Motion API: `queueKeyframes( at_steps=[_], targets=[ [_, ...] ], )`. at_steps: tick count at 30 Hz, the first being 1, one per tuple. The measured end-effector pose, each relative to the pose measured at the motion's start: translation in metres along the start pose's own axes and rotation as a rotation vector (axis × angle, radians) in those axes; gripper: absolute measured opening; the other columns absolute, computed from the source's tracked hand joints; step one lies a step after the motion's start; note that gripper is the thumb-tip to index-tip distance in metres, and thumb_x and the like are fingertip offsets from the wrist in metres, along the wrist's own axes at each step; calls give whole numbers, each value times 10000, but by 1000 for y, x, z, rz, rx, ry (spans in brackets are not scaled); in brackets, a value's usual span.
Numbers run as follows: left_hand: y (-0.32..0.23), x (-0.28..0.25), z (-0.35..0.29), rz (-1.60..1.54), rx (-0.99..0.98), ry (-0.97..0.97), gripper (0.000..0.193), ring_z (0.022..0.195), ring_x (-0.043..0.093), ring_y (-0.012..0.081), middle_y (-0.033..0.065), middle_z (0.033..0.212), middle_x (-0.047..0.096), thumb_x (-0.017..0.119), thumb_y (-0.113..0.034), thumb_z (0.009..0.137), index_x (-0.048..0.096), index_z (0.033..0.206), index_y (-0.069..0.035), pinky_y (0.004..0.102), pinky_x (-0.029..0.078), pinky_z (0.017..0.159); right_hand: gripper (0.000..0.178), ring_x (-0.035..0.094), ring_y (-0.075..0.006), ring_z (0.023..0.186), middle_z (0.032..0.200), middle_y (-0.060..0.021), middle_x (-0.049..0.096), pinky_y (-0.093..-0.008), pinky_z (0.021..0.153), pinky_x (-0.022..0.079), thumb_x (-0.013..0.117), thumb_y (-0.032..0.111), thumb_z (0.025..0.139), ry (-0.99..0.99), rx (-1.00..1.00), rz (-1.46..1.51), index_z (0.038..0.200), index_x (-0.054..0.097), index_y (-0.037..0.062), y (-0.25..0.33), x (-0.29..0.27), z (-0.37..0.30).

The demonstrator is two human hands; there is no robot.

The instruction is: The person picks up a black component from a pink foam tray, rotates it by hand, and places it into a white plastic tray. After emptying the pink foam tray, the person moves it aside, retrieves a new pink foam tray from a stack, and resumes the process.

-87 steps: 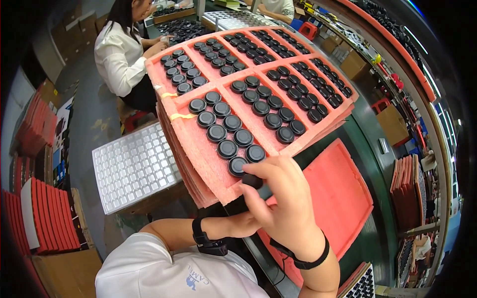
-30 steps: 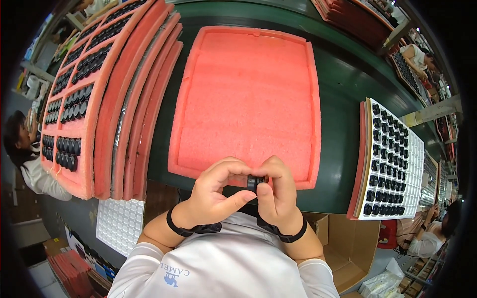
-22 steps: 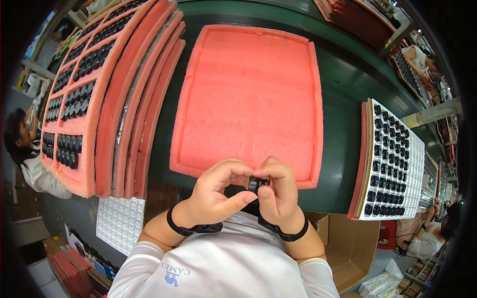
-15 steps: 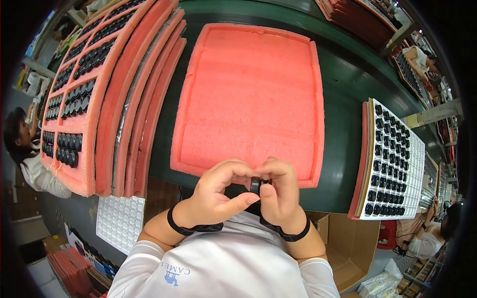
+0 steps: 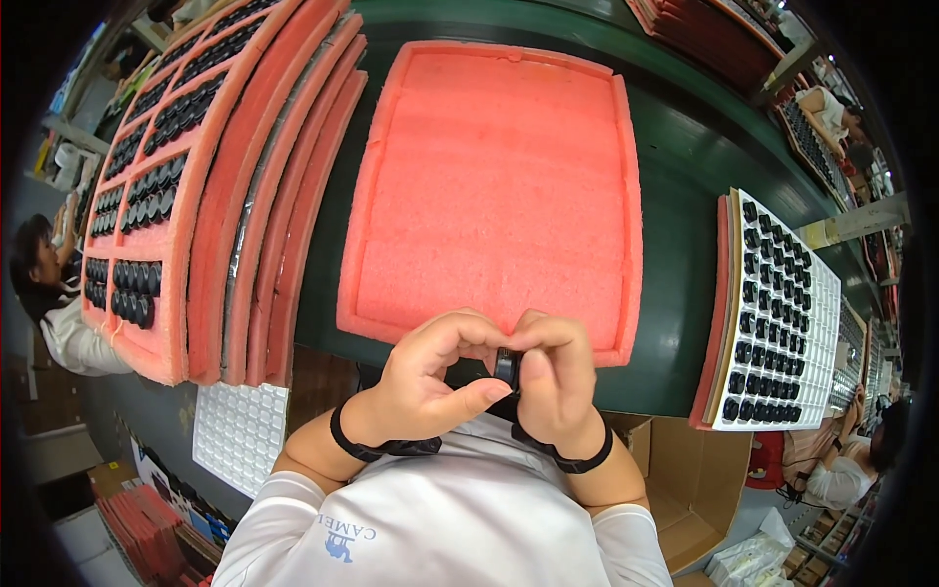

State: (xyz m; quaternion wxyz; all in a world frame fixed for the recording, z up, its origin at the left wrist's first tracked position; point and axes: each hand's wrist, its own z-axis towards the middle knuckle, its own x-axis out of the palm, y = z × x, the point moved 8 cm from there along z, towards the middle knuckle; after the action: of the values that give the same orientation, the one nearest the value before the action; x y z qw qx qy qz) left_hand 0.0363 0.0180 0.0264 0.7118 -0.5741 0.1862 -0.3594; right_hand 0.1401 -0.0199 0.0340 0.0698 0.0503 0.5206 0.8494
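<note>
Between my two hands, close to my body, is a small round black part (image 5: pixel 506 366), seen edge-on like a thick ring. The fingers and thumb of my left hand (image 5: pixel 430 377) curl round its left side. My right hand (image 5: pixel 556 372) pinches it from the right, thumb on the near face. Both sets of fingertips meet at its top, and they hide much of it. Just beyond lies a shallow pink foam tray (image 5: pixel 494 215) with a raised rim, on the green work surface (image 5: pixel 675 186).
At left stands a tall stack of pink foam trays (image 5: pixel 210 235), the top one holding rows of black round parts. On the right, a white tray (image 5: pixel 822 323) carries several rows of similar parts. An open cardboard box (image 5: pixel 699 489) sits below right, a white tray (image 5: pixel 238 435) below left.
My right thumb has shifted up slightly on the black part, which now shows more upright and edge-on. Both hands otherwise stay in place.
</note>
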Motion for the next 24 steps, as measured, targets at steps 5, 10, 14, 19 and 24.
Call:
queueKeyframes(
  at_steps=[5,10,14,19,24],
  targets=[
    [-1,0,1,-29,-7,-36,340,910,560,155,116,1015,540,666,-88,835,512,1102,56,277,477,808,191,385,-110,623,723,-55,445,-248,567,330,428,216,945,-43,48,354,979,430,29,-5,-9,-1],
    [1,1,2,-154,-43,-4,328,926,559,152,113,1019,543,640,-68,850,498,1116,61,282,467,836,337,399,-113,646,724,-45,433,-243,578,342,494,339,930,-95,183,265,1010,428,19,-7,-10,-1],
    [-1,-4,2,-160,-59,-50,325,919,556,145,106,1010,547,624,-55,856,484,1127,58,281,463,836,387,411,-121,668,758,-48,439,-248,606,359,540,370,907,28,174,190,1023,433,17,-7,-13,-2],
    [-1,-10,4,-115,-1,-58,379,860,553,126,100,981,553,597,-95,879,418,1191,25,254,462,770,386,432,-139,703,817,-60,468,-262,664,379,635,322,851,159,119,-38,1021,474,16,-7,-6,2],
    [8,-15,0,-233,-194,-55,420,720,563,110,89,867,574,528,-199,925,339,1255,-21,215,449,620,368,481,-186,814,882,-82,513,-285,741,408,707,263,793,198,-71,-195,1006,542,13,2,4,9]
  ],
)
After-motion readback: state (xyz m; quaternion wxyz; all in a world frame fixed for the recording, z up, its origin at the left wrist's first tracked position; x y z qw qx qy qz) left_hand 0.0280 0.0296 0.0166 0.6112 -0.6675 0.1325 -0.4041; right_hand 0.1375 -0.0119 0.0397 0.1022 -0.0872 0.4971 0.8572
